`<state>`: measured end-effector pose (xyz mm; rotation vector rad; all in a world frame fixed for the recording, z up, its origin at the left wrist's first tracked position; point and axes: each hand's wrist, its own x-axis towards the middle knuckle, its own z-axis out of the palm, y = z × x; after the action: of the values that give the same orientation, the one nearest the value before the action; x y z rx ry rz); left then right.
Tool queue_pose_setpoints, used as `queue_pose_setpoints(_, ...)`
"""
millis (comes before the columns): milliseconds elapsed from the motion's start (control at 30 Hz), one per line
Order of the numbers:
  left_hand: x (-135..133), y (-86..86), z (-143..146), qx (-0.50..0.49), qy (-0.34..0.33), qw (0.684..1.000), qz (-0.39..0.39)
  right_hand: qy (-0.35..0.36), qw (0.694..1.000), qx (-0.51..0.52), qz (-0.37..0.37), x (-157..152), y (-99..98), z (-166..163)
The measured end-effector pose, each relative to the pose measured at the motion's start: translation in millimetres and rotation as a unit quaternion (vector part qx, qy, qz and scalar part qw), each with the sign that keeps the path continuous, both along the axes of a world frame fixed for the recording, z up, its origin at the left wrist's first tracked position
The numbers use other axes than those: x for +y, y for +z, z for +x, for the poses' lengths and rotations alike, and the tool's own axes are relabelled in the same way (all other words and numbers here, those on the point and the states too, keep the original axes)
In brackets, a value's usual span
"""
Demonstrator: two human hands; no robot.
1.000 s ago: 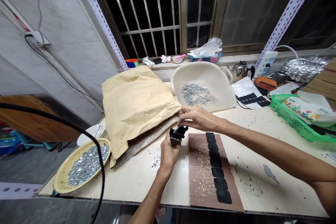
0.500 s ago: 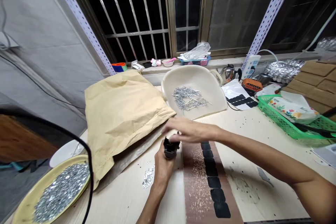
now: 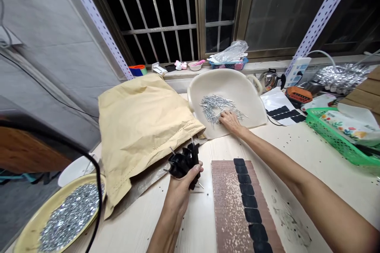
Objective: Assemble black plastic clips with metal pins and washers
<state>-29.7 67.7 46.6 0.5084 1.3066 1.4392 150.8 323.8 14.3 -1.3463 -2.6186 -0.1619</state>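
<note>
My left hand [image 3: 184, 185] is closed around several black plastic parts [image 3: 179, 162], held above the table left of the brown board. Thin metal pins stick out of these parts at the top and one at the lower right. My right hand [image 3: 230, 121] reaches into a cream-coloured basin [image 3: 252, 104], its fingers bent down into a pile of long silvery pins, like rivets [image 3: 211, 104]. What lies between those fingertips is hidden. On the brown board [image 3: 221, 189], near its right side, a row of black rounded-square pads [image 3: 248, 201] runs toward me.
A large brown paper bag [image 3: 142, 114] covers the left of the table. Beside it, a yellow bowl [image 3: 28, 227] holds metal washers [image 3: 71, 217]; a black cable [image 3: 100, 189] hangs across it. A green basket [image 3: 323, 136] with a tissue pack stands right, past an orange-and-black device [image 3: 299, 95].
My right hand has left the black parts and moved up and right into the basin's pins. The left hand has tilted the parts, showing more of them. The view has shifted slightly.
</note>
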Motion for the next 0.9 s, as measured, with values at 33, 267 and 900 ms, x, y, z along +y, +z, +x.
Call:
queue_pose_setpoints(33, 0, -0.7, -1, -0.018, 0.001, 1.0, -0.006, 0.002, 1.0, 0.006, 0.007, -1, 3.6, 1)
queue_pose_setpoints(267, 5, -5.7, 6, 0.103, 0.016, 0.994, 0.015, 0.143, 0.955, 0.257, -0.047, -54, 69.0, -3)
queue_pose_setpoints(900, 1, -5.0, 30, 0.349, -0.003, 0.933, 0.093, 0.372, 0.927, 0.04, 0.008, -181, 153.0, -9)
